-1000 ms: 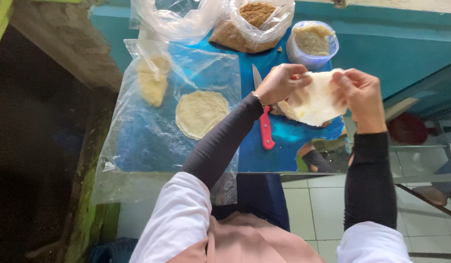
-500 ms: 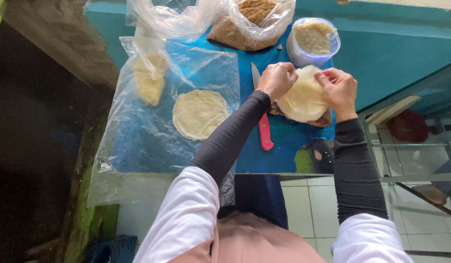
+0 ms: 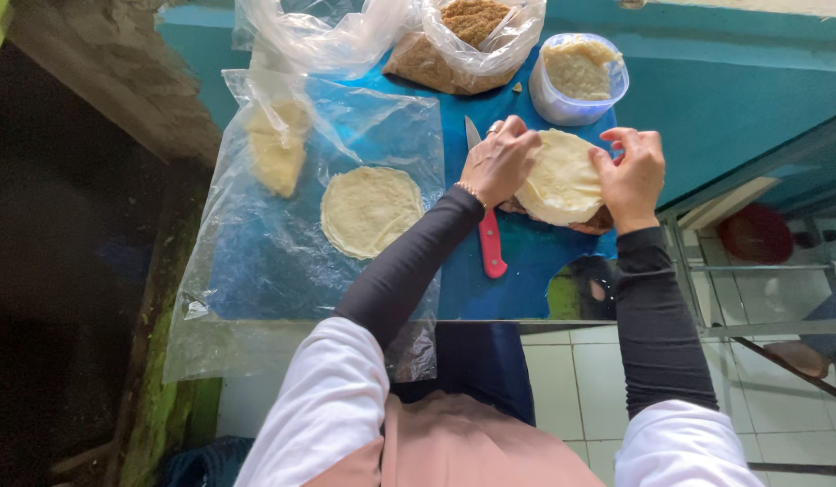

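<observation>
Just right of the red-handled knife (image 3: 488,236), the left hand (image 3: 499,162) and right hand (image 3: 633,176) pinch opposite edges of the thin pale dough round (image 3: 562,178), which looks liable to tear or sag if either hand tugs unevenly.

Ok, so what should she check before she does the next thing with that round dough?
1. Both hands on the pale round flat dough sheet: ok, left hand and right hand hold its edges.
2. Red-handled knife away from fingers: ok, it lies flat beside the left wrist.
3. Second flat round dough disc safe: ok, lying on the clear plastic sheet.
4. Clear round tub of filling open: ok, no lid.
5. Whether the held dough is torn: cannot tell.
</observation>
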Demonstrator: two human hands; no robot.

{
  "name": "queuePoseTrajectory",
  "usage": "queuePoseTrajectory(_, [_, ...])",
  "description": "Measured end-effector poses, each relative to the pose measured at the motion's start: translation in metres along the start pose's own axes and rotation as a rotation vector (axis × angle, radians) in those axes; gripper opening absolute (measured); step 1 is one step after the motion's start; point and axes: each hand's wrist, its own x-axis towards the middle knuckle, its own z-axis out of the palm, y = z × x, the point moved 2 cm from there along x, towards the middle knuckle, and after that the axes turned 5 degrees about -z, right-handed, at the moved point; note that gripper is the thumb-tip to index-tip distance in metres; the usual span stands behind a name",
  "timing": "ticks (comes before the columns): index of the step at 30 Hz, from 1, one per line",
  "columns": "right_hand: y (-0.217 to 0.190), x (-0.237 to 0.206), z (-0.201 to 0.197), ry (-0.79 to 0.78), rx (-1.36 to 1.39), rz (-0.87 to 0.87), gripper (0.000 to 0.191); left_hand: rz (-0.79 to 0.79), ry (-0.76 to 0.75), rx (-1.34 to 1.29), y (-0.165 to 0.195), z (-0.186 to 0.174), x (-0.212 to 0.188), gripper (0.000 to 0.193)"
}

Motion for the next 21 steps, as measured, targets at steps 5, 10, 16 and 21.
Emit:
queuePoseTrajectory(5, [-0.008, -0.021, -0.017, 0.024, -0.063, -0.051, 0.018, 0.088, -0.038, -0.036, 0.006, -0.032, -0.025, 0.02])
queuePoseTrajectory(10, [-0.015, -0.042, -0.029, 0.053, -0.018, 0.011, 0.017, 0.067, 0.053, -0.072, -0.005, -0.1, -0.058, 0.014])
queuePoseTrajectory(16, [-0.051, -0.066, -0.045, -0.047, -0.109, -0.362, 0.014, -0.009, 0.08, -0.171, -0.026, -0.172, -0.106, 0.01])
queuePoseTrajectory(21, [-0.078, -0.075, -0.056, -0.045, -0.167, -0.315, 0.011, -0.184, 0.112, -0.042, -0.054, -0.209, -0.142, 0.013])
